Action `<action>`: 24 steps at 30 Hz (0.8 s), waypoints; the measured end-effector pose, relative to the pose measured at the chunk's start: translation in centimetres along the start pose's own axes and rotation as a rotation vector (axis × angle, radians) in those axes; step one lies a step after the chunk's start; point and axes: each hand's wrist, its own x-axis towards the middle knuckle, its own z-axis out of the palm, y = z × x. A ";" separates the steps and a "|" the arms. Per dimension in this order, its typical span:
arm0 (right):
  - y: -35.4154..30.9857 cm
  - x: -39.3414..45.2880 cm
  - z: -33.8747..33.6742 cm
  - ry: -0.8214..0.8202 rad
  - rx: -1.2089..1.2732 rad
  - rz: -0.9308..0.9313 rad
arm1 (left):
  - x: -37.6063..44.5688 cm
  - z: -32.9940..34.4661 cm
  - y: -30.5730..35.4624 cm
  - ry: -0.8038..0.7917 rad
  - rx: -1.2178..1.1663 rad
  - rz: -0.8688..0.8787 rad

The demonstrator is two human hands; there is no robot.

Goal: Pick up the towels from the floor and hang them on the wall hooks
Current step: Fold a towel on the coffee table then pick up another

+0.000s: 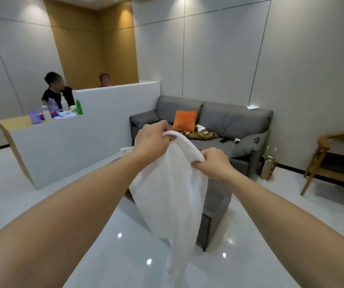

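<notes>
Both bare arms reach forward over the glossy floor (83,256). The left hand (152,140) and right hand (212,162) each pinch the top edge of a white towel (171,204), fingers curled round its hem; the towel hangs down between them, clear of the floor. Beyond it stands a grey sofa (229,125) with an orange cushion (184,121). A wooden chair (337,163) stands by the right wall. At left, a white counter (73,138) carries bottles, and two people sit behind it.

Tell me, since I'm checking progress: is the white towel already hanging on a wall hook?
No, the towel hangs in the air, gripped along its top edge by the left hand and right hand.
</notes>
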 end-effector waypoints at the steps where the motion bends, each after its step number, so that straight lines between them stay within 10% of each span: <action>1: 0.5 1.3 -0.3 -0.018 0.094 -0.015 | 1.8 1.1 0.6 -0.011 -0.057 0.022; 5: 0.7 7.5 -1.2 -0.201 0.780 -0.078 | 9.2 5.0 3.2 -0.147 -0.204 0.087; 19: 5.0 29.5 -2.4 0.003 1.132 0.110 | 26.1 17.7 -7.1 -0.668 -0.644 -0.136; 24: 8.3 36.2 -1.9 -0.158 0.985 0.012 | 30.9 22.3 -8.6 -0.332 -0.471 -0.276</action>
